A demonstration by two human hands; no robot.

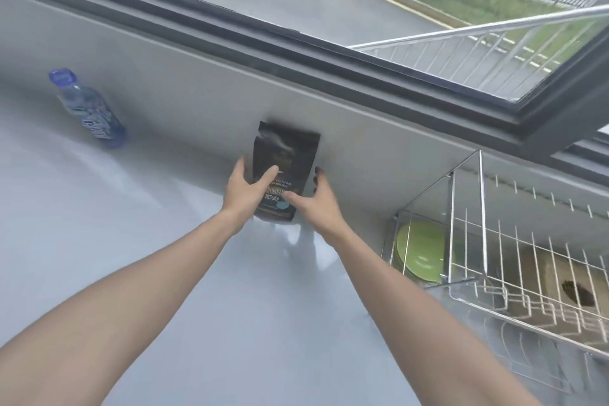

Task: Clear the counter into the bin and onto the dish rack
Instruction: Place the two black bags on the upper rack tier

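A black foil bag (pixel 283 155) with printed lettering stands upright on the grey counter (pixel 131 241), against the back wall under the window. My left hand (pixel 247 189) grips its left edge, thumb across the front. On the bag's right side is my right hand (pixel 313 201), fingers spread along the edge and thumb touching the lower front. A clear water bottle (pixel 89 109) with a blue cap and blue label stands far left on the counter. The wire dish rack (pixel 494 254) stands at the right with a green plate (pixel 418 250) upright in it.
A window with a dark frame (pixel 329 53) runs above the back wall, one pane swung open at the right. Beneath the rack's wires I make out a tan object with a dark spot (pixel 573 287). No bin is in view.
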